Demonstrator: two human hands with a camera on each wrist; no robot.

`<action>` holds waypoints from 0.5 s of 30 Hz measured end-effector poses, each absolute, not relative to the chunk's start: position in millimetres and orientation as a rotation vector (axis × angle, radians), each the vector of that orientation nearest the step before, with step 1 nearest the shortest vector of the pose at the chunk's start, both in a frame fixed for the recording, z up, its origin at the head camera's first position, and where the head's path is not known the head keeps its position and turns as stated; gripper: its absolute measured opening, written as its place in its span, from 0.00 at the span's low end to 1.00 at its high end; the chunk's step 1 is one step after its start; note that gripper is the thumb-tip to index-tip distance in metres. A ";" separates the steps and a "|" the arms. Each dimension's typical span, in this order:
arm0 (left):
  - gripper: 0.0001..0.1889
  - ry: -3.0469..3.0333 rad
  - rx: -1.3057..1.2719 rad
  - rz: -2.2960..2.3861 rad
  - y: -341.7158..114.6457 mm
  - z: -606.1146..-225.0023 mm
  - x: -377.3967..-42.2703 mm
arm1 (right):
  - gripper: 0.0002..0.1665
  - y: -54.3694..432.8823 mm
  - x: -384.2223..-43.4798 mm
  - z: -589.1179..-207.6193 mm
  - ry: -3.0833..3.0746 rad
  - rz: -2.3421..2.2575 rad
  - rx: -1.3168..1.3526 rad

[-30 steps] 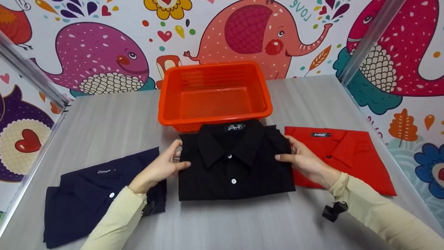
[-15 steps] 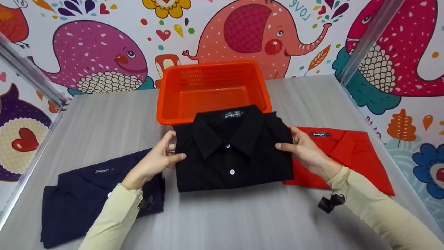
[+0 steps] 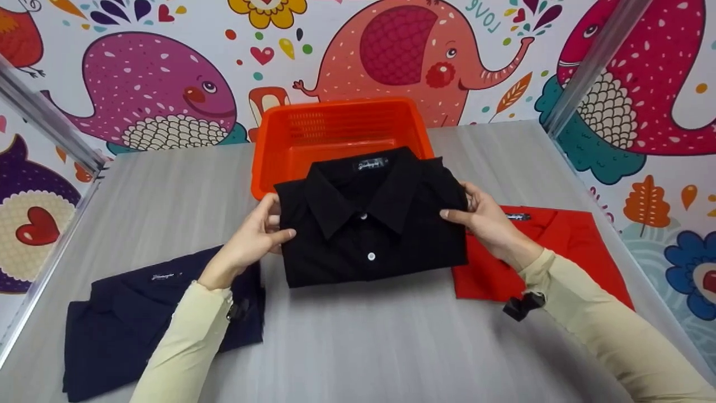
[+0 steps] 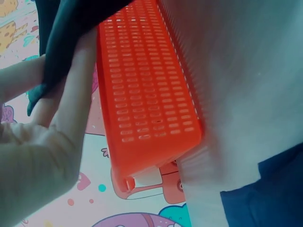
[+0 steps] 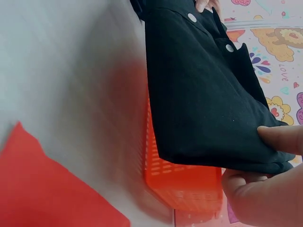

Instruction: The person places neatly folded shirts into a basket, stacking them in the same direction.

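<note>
A folded black shirt (image 3: 373, 246) with white buttons and a pointed collar is held level between both hands, raised off the table. My left hand (image 3: 254, 238) pinches its left edge, thumb on top and fingers underneath. At the opposite edge my right hand (image 3: 492, 226) grips it the same way, as the right wrist view also shows with the shirt (image 5: 203, 94) hanging from thumb and fingers. The shirt's collar end overlaps the front of an orange plastic basket (image 3: 258, 162), whose slotted side (image 4: 147, 75) fills the middle of the left wrist view.
A folded navy shirt (image 3: 123, 319) lies on the grey table (image 3: 358, 347) at the left, partly under the left forearm. To the right lies a folded red shirt (image 3: 582, 252). Behind the basket stands a wall with cartoon animals (image 3: 414, 56).
Both hands have lifted the black shirt and carried it forward, from in front of the basket to over its front rim. The basket, navy shirt and red shirt stay where they were.
</note>
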State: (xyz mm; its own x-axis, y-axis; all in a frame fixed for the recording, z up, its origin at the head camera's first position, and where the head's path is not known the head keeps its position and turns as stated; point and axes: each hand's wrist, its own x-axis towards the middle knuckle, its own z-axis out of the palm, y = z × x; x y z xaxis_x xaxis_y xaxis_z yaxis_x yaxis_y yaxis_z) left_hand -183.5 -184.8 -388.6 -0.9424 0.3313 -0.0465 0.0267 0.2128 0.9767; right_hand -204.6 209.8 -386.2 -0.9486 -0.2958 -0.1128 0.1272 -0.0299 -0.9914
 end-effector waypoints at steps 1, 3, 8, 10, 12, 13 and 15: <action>0.23 2.244 0.333 1.807 -184.8 -387.8 -185.5 | 0.37 208.9 -207.0 -384.6 1.968 -2.053 -0.186; 0.23 2.231 0.328 1.828 -184.8 -386.0 -189.5 | 0.37 207.2 -211.2 -381.6 1.984 -2.052 -0.197; 0.24 2.204 0.334 1.859 -185.8 -382.6 -198.5 | 0.35 203.8 -220.4 -378.7 2.006 -2.064 -0.210; 0.24 2.210 0.339 1.859 -186.7 -381.6 -201.5 | 0.35 202.9 -223.7 -378.1 2.023 -2.060 -0.217; 0.24 2.219 0.341 1.858 -187.1 -380.3 -204.4 | 0.35 201.9 -227.0 -377.2 2.047 -2.051 -0.219; 0.24 2.225 0.340 1.857 -187.3 -380.0 -206.0 | 0.35 201.5 -228.5 -376.4 2.060 -2.044 -0.219; 0.24 2.254 0.344 1.841 -187.5 -378.9 -209.6 | 0.34 200.7 -231.4 -374.7 2.078 -2.035 -0.222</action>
